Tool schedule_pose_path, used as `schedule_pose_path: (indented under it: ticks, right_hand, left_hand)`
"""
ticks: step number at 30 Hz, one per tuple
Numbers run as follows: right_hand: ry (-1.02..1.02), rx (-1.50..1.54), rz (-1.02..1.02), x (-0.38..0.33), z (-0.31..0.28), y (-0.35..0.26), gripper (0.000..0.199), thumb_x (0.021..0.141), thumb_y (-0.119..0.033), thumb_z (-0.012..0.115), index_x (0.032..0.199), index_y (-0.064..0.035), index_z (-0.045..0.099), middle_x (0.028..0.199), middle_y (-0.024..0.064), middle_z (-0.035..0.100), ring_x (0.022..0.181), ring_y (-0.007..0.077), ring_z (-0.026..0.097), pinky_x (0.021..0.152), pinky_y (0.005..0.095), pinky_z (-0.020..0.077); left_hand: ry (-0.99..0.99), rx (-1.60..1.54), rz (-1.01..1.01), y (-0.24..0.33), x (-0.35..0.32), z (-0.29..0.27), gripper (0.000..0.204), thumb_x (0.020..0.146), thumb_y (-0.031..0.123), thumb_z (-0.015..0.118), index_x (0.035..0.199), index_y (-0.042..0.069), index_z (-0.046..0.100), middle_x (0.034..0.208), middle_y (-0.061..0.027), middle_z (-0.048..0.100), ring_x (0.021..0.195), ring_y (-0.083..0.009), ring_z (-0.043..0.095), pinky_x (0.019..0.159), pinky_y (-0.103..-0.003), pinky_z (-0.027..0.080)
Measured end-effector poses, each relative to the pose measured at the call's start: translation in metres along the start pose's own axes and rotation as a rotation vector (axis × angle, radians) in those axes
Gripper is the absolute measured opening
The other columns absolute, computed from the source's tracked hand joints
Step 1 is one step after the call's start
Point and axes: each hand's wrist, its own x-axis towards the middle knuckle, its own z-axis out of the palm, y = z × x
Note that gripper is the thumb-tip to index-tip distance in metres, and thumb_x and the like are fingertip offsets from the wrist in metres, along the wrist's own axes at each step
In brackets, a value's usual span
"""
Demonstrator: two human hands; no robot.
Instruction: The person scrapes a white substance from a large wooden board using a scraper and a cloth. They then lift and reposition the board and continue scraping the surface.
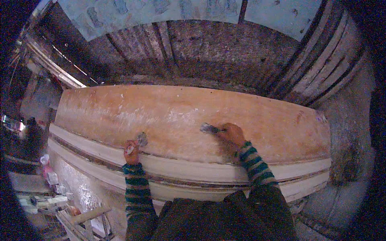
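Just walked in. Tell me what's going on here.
A person in striped sleeves leans over a long wooden panel with pale moulded edges. The right hand presses a flat scraper-like blade against the reddish surface, where whitish filler patches show. The left hand holds a second small blade at the panel's near edge. Wood scraps lie on the floor at lower left.
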Motion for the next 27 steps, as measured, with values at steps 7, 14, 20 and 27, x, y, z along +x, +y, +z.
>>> schedule_pose_path:
  ticks: [7,14,20,27]
  right_hand:
    - [-0.053,0.017,0.058,0.007,-0.013,0.043,0.030,0.072,-0.036,0.074,0.087,-0.0099,0.070,0.086,0.0108,0.067,0.082,0.0313,0.064,0.073,0.0390,0.0517]
    - [-0.071,-0.086,0.083,-0.026,-0.027,-0.004,0.029,0.073,-0.034,0.073,0.088,-0.0093,0.070,0.087,0.0117,0.067,0.084,0.0314,0.064,0.074,0.0392,0.0513]
    - [-0.110,-0.166,0.184,-0.007,-0.009,0.000,0.030,0.076,-0.035,0.069,0.088,-0.0081,0.069,0.087,0.0138,0.066,0.084,0.0343,0.063,0.073,0.0424,0.0504]
    - [-0.042,-0.072,0.125,-0.023,-0.008,-0.017,0.031,0.077,-0.037,0.066,0.089,-0.0088,0.069,0.088,0.0136,0.066,0.082,0.0339,0.063,0.072,0.0426,0.0503]
  left_hand:
    - [0.326,-1.310,-0.292,-0.028,0.004,-0.027,0.018,0.084,0.003,0.052,0.100,0.003,0.060,0.091,-0.0100,0.059,0.090,-0.0250,0.056,0.085,-0.038,0.051]
    - [-0.145,-1.059,-0.198,-0.031,-0.002,-0.023,0.015,0.087,0.010,0.051,0.094,0.001,0.061,0.092,-0.0149,0.062,0.094,-0.0292,0.057,0.090,-0.042,0.048]
    - [0.192,-1.491,-0.347,-0.022,-0.003,-0.035,0.006,0.083,0.003,0.053,0.086,0.000,0.057,0.095,-0.0140,0.059,0.096,-0.0278,0.054,0.089,-0.042,0.046]
    - [-0.099,-1.074,-0.200,-0.011,-0.006,-0.016,0.011,0.081,0.001,0.053,0.074,0.006,0.047,0.086,-0.0109,0.051,0.094,-0.0242,0.048,0.089,-0.043,0.045]
